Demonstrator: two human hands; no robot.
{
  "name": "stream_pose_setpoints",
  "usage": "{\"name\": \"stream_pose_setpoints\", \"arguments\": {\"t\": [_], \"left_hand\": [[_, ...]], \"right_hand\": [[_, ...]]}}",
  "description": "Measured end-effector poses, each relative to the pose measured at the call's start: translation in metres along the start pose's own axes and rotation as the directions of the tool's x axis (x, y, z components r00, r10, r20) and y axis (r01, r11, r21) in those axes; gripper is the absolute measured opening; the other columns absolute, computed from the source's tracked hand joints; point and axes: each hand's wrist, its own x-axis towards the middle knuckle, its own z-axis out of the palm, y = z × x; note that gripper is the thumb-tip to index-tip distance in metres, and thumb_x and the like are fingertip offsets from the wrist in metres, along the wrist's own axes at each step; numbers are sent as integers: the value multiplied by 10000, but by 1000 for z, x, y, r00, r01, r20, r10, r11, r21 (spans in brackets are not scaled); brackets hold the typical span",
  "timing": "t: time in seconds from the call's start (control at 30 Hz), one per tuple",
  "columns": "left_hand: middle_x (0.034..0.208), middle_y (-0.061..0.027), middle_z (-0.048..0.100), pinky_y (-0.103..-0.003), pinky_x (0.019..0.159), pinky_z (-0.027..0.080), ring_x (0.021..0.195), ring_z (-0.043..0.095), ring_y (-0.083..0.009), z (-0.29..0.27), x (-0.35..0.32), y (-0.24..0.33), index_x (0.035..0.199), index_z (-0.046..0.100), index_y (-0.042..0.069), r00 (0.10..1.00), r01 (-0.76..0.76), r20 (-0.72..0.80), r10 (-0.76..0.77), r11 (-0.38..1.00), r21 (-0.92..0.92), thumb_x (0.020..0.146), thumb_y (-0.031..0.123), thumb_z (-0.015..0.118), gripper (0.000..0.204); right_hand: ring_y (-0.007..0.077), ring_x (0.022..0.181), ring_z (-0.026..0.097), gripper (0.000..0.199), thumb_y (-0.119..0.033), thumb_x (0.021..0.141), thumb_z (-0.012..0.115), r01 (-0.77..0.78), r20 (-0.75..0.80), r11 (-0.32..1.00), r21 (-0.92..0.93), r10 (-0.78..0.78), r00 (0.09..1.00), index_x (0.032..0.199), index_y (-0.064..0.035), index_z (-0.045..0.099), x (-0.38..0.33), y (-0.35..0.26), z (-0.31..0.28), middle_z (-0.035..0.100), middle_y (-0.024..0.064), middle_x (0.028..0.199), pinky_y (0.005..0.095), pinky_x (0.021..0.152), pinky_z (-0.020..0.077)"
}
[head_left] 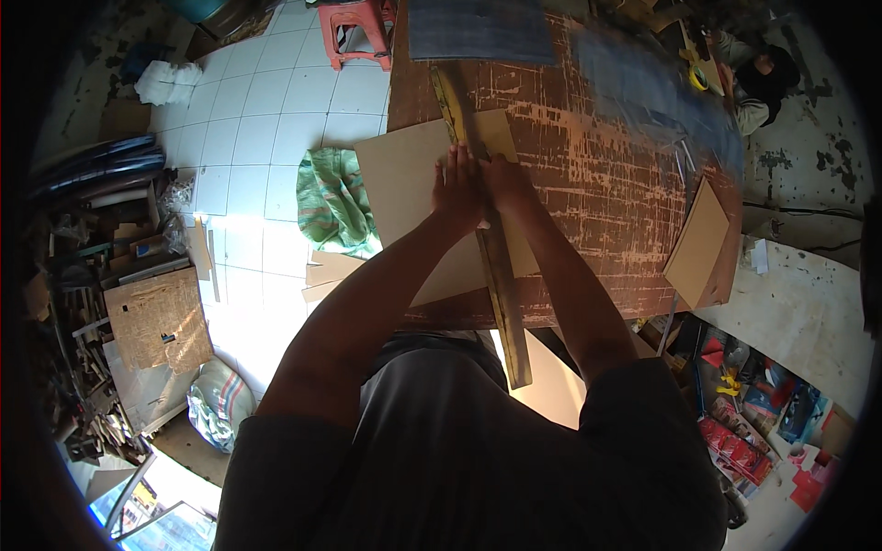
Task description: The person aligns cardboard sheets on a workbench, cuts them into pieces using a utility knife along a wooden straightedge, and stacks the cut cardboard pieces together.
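Observation:
A tan sheet of board [402,179] lies on the scratched brown worktable [597,202], reaching past its left edge. Across the sheet runs a long, worn straightedge bar [503,294], its near end sticking out over the table's front edge toward my body. My left hand [457,191] presses down on the bar with its fingers stretched forward. Right against the bar's right side, my right hand [508,186] is closed with its fingers curled. Whatever it grips, if anything, is hidden beneath the fingers.
A dark sheet [482,32] covers the table's far end. Another tan board piece [700,243] sits at the right edge. Left of the table are a green sack [335,202] and a red stool [356,32]. Another person [767,73] is at the far right.

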Motion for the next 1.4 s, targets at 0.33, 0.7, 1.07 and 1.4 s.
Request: {"name": "stream_pose_setpoints", "arguments": {"t": [0.33, 0.7, 1.07, 1.4], "left_hand": [[1619, -343, -35, -579, 1219, 142, 1528, -5, -458, 2, 0, -3, 1536, 71, -138, 1000, 6, -5, -7, 1000, -2, 752, 572, 797, 1283], [1605, -370, -61, -581, 1211, 162, 1523, -23, -475, 5, 2, -8, 1526, 128, -152, 1000, 12, 2, -12, 999, 30, 753, 608, 776, 1262], [1615, -351, -83, -575, 1210, 184, 1527, -29, -465, -6, 1, -1, 1529, 98, -147, 999, 3, 35, -4, 1000, 17, 748, 603, 782, 1281], [1620, -343, -33, -567, 1213, 189, 1528, 4, -462, -1, 0, -4, 1529, 79, -147, 1000, 10, -4, -10, 1000, -18, 718, 600, 801, 1318]], "right_hand": [[452, 821, 690, 382, -378, 1055, 432, -159, 166, 987, -19, 160, 973, 1049, -6, 520, -190, 49, 16, 673, 263, 788, 543, 698, 562], [430, 831, 699, 346, -330, 1053, 440, -185, 244, 980, -73, 197, 950, 1132, -9, 543, -221, 59, -29, 691, 266, 853, 541, 722, 566], [465, 900, 668, 432, -362, 1043, 445, -6, -146, 992, 123, 24, 989, 1097, 37, 602, 16, -2, -22, 688, 283, 920, 533, 807, 528], [446, 885, 679, 474, -360, 1058, 418, 144, -155, 987, 76, -131, 979, 954, 33, 661, 54, -15, -5, 697, 275, 895, 538, 824, 521]]}}
